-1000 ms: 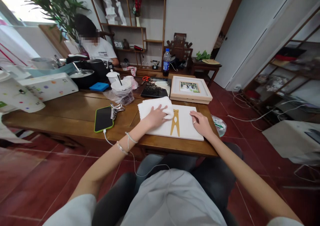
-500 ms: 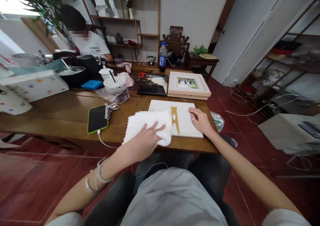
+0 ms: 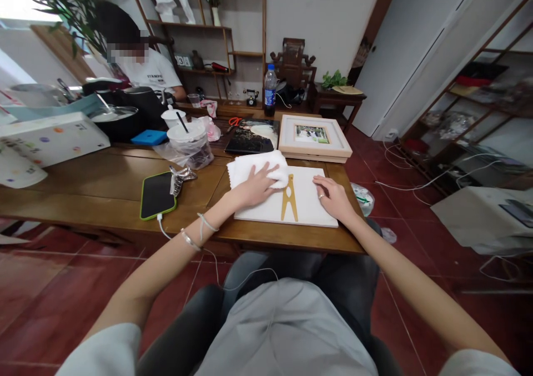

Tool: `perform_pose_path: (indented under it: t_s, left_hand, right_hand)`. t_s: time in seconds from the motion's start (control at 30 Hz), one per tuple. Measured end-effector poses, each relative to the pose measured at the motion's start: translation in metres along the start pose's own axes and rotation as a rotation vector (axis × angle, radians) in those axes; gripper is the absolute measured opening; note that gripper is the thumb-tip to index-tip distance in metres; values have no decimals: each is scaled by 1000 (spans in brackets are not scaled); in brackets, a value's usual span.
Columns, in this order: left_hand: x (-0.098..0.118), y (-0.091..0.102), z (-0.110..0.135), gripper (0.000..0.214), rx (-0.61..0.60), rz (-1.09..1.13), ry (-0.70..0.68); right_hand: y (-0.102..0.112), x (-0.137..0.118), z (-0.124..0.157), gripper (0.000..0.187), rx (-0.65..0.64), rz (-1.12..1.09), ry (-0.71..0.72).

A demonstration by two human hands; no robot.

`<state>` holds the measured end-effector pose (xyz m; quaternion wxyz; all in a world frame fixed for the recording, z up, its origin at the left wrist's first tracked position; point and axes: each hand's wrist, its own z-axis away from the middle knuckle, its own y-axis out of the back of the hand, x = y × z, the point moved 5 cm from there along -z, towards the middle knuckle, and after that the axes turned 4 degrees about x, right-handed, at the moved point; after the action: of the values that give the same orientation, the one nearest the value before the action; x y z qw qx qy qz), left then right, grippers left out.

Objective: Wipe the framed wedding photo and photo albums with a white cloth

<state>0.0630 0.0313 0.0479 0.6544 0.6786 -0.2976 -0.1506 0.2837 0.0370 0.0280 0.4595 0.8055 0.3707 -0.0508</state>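
A white cloth [image 3: 250, 168] lies over the upper left part of a white board [image 3: 266, 212] on the table. Spread flat on top of that cloth is my left hand [image 3: 258, 187], fingers apart. The board carries a gold figure [image 3: 289, 198] shaped like a clothes peg, its top end close to the cloth's right edge. My right hand [image 3: 331, 194] rests on the board's right side with its fingers stretched out, a ring on one finger. What lies under the cloth is hidden.
Behind the board are a framed photo [image 3: 312, 134] and a dark picture panel [image 3: 250, 137]. A charging phone [image 3: 158, 195], a lidded cup [image 3: 187, 137] and a blue box [image 3: 149, 138] stand left. A bottle [image 3: 270, 90] is farther back. Another person [image 3: 154, 70] sits at far left.
My left hand has pushed the cloth away from me, off the table's front edge, uncovering the board's lower left and the gold figure's left leg. My right hand has stayed in place.
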Motion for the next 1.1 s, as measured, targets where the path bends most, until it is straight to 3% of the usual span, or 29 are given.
perform_pose_path:
  t_s: [0.2,0.5,0.63,0.77,0.97,1.1]
  left_hand:
    - [-5,-3,-3,36,-25,-46,-68]
    - [47,22,86,30,-232,-4,-168]
    - [57,24,102,29,-243,21,-200]
    - [47,18,81,31,-223,4,-158]
    - [16,13,18,30,-275,-27,-48]
    - [0,8,-14,35,-156,-66,-17]
  right_hand:
    - [0,1,1,32,-2,-3,-2]
    - [1,-2,0,32,-18,15,-20]
    - [2,-3,-1,32,-18,14,-20]
    - [2,-2,-1,32,-17,25,-17]
    - [1,-1,-1,32,-22,28,-14]
    - [1,0,0,32,-18,14,-8]
